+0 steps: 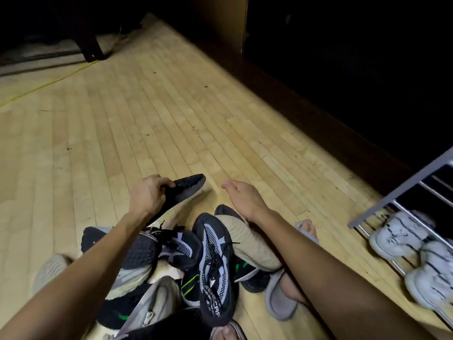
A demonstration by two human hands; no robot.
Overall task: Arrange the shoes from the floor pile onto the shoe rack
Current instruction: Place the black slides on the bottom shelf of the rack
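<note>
Black shoe [182, 192] pinched at its heel by left hand [147, 195] fingers, right hand [242, 196] fingers loosely curled, empty, above pile [196, 261]

Left hand [147, 195] clenched (right hand [241, 196] slack)

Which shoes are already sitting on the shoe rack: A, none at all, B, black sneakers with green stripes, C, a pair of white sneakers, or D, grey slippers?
C: two white sneakers lie side by side on the metal bars of the shoe rack at the right, while the dark shoes remain in the floor pile.
</note>
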